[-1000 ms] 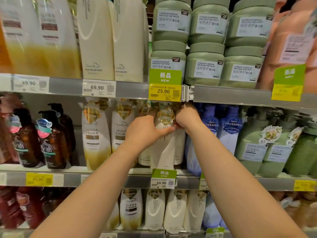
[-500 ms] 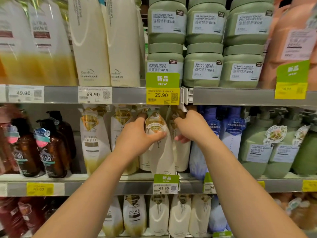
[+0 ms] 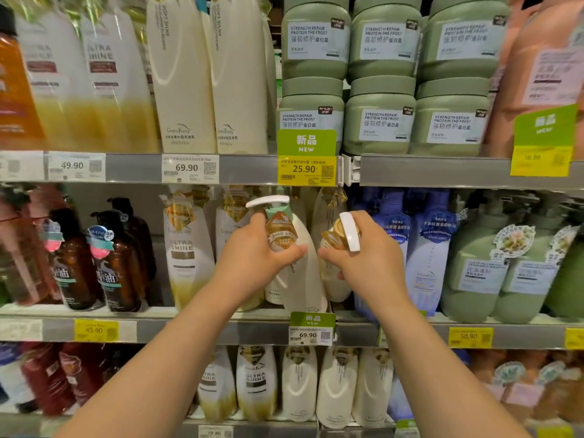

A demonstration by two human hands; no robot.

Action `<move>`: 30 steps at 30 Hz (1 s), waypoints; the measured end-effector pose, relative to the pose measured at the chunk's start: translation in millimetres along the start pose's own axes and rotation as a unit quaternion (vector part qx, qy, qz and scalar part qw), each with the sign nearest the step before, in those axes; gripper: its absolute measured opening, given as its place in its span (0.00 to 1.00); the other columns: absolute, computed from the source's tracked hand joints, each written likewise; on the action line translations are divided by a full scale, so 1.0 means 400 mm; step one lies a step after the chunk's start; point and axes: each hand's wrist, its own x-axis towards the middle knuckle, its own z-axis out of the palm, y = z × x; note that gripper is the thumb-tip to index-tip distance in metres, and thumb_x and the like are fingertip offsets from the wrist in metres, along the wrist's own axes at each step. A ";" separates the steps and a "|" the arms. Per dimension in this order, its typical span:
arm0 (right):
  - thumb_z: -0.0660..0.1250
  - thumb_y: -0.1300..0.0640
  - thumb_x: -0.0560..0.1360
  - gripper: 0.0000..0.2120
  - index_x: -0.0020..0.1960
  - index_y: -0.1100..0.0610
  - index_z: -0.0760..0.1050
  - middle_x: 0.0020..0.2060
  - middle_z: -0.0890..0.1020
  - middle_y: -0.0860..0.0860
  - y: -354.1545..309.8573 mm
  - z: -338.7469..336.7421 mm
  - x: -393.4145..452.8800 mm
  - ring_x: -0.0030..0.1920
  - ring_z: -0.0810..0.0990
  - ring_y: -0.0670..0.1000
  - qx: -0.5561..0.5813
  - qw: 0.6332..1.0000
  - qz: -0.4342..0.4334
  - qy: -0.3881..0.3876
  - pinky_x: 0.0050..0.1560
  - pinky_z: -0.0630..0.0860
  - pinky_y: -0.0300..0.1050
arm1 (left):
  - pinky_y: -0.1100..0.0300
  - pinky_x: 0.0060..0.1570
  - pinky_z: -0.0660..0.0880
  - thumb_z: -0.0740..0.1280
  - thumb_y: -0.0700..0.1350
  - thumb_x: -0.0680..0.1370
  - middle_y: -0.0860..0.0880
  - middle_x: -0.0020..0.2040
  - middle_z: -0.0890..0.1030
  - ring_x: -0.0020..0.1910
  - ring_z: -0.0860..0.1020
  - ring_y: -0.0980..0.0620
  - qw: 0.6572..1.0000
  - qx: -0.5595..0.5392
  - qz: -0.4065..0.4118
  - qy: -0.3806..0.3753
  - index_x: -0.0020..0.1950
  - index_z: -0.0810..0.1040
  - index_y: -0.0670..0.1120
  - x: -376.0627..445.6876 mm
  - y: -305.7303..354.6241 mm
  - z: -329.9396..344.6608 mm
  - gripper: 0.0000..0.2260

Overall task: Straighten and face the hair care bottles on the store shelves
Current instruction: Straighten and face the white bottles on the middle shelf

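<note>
At the middle shelf [image 3: 196, 330], I hold two cream pump bottles by their necks.
My left hand [image 3: 252, 260] is wrapped around the upright bottle [image 3: 300, 279], its gold hang tag [image 3: 281, 232] facing me; my right hand [image 3: 366, 263] clasps the second bottle [image 3: 331, 279], tilted, its white pump head [image 3: 349, 230] turned toward me, above the 69.90 price tag [image 3: 311, 330].

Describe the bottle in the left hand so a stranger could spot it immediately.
Find the middle shelf, below the yellow 25.90 tag. The cream pump bottle stands there in the left hand. Unlike its neighbours, it is pulled forward, its white pump head pointing left.
</note>
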 end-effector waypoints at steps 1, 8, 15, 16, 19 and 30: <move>0.73 0.41 0.63 0.23 0.55 0.43 0.70 0.45 0.81 0.48 0.002 -0.004 -0.013 0.42 0.82 0.54 0.011 1.000 -0.002 0.008 0.38 0.82 0.55 | 0.58 0.36 0.75 0.72 0.65 0.69 0.56 0.42 0.76 0.41 0.77 0.55 1.000 0.005 0.001 0.002 0.49 0.68 0.50 -0.004 -0.002 0.000 0.23; 0.79 0.48 0.66 0.19 0.48 0.41 0.72 0.41 0.80 0.41 -0.033 -0.105 -0.066 0.43 0.79 0.45 0.068 0.994 -0.039 0.080 0.44 0.78 0.50 | 0.58 0.38 0.76 0.71 0.65 0.69 0.56 0.42 0.78 0.41 0.78 0.56 1.000 -0.005 0.002 0.001 0.48 0.71 0.52 -0.016 0.004 0.005 0.21; 0.82 0.53 0.63 0.19 0.48 0.45 0.77 0.38 0.82 0.44 -0.054 -0.245 -0.080 0.35 0.80 0.51 0.171 0.982 -0.020 0.078 0.34 0.79 0.50 | 0.50 0.42 0.80 0.69 0.65 0.72 0.52 0.48 0.80 0.45 0.79 0.51 0.999 0.028 0.022 -0.020 0.54 0.69 0.51 0.011 0.061 0.040 0.22; 0.82 0.53 0.62 0.19 0.47 0.46 0.77 0.37 0.82 0.45 -0.053 -0.260 -0.078 0.33 0.78 0.51 0.177 0.981 -0.020 0.073 0.33 0.77 0.48 | 0.49 0.42 0.80 0.68 0.65 0.72 0.52 0.47 0.79 0.44 0.79 0.51 0.998 0.046 0.021 -0.026 0.54 0.68 0.51 0.019 0.070 0.047 0.22; 0.83 0.55 0.61 0.19 0.46 0.46 0.78 0.35 0.82 0.46 -0.049 -0.294 -0.074 0.29 0.75 0.47 0.188 0.981 -0.002 0.045 0.30 0.73 0.42 | 0.50 0.40 0.78 0.66 0.66 0.74 0.50 0.46 0.78 0.43 0.78 0.48 0.994 0.101 0.029 -0.041 0.53 0.67 0.49 0.045 0.101 0.068 0.23; 0.82 0.59 0.63 0.18 0.46 0.46 0.79 0.35 0.83 0.49 -0.010 -0.303 -0.026 0.24 0.75 0.42 0.223 0.969 0.058 -0.094 0.22 0.71 0.39 | 0.57 0.39 0.70 0.67 0.62 0.75 0.43 0.47 0.79 0.45 0.79 0.42 0.989 0.111 -0.062 -0.082 0.60 0.73 0.42 0.157 0.140 0.182 0.26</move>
